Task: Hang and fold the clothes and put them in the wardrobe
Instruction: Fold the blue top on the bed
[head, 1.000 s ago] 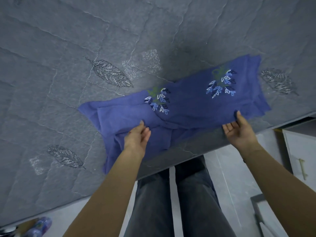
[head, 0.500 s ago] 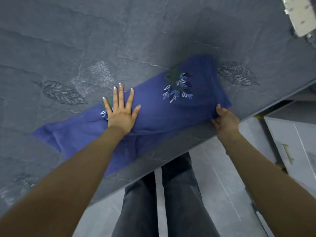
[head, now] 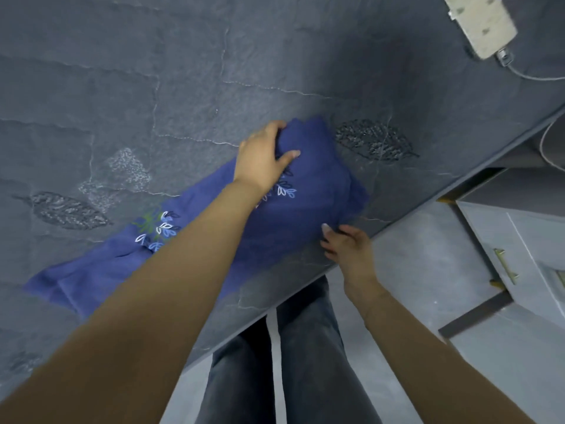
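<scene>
The blue garment [head: 195, 249] lies on the grey quilted bedspread [head: 153, 71] as a long folded strip, its long axis running from the lower left of the frame up to the centre right, close to the bed's near edge. Two embroidered leaf sprigs show on it, one at mid-left, one half hidden under the left wrist.

The left hand [head: 263, 157] has reached across to the strip's upper-right end and grips the far corner there, fingers curled round a bunched edge of cloth with the thumb on top. The right hand [head: 348, 243] sits at the near corner of that same end, right of centre by the bed's edge; its fingers pinch the cloth's lower edge, though how much cloth they hold is hard to tell.

So both hands are at one short end, and the rest of the garment stretches away from them toward the lower left, under the left forearm. By my reading, the coming move is to carry this end along the long axis to the far end, halving the strip. The left arm crosses above the cloth, so it lies along the path of the fold, and the lifted end will have to clear it
</scene>
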Available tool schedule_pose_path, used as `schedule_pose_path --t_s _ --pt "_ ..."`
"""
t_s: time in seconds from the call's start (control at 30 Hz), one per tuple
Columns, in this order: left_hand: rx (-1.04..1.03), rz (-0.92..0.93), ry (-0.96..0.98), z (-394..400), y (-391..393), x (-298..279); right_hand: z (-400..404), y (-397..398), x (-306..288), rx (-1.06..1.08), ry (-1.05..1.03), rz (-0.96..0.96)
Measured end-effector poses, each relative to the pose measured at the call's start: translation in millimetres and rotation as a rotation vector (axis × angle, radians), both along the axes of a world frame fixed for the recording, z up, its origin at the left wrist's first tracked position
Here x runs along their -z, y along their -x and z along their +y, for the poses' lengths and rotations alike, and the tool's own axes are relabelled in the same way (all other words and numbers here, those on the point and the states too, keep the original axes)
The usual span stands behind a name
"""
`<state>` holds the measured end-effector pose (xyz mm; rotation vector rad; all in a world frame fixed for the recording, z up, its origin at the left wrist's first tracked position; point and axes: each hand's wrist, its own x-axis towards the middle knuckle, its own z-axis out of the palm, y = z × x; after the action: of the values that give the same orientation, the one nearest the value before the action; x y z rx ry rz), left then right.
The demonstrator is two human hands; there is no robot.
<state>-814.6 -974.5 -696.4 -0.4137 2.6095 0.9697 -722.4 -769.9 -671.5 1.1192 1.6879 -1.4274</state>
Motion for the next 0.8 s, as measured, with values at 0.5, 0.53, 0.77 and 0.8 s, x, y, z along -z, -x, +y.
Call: schedule_pose_path --t_s 0.5,0.53,0.77,0.8 --pt "-0.337 -0.277 -0.570 -16.6 51.1 -6.5 14.7 17.1 6.9 0.101 0.013 0.017" --pt "-0.309 -0.301 -0.583 -15.9 52.2 -7.5 11.2 20.2 6.3 0.102 0.053 -0.012" --pt "-0.258 -0.345 -0.656 -20.2 49.0 -30.1 -16.1 37.9 -4.4 0.170 0.145 0.104" --pt "-0.237 -0.367 -0.698 -27.1 46.4 -37.8 -20.0 36.6 -10.5 0.170 0.127 0.159"
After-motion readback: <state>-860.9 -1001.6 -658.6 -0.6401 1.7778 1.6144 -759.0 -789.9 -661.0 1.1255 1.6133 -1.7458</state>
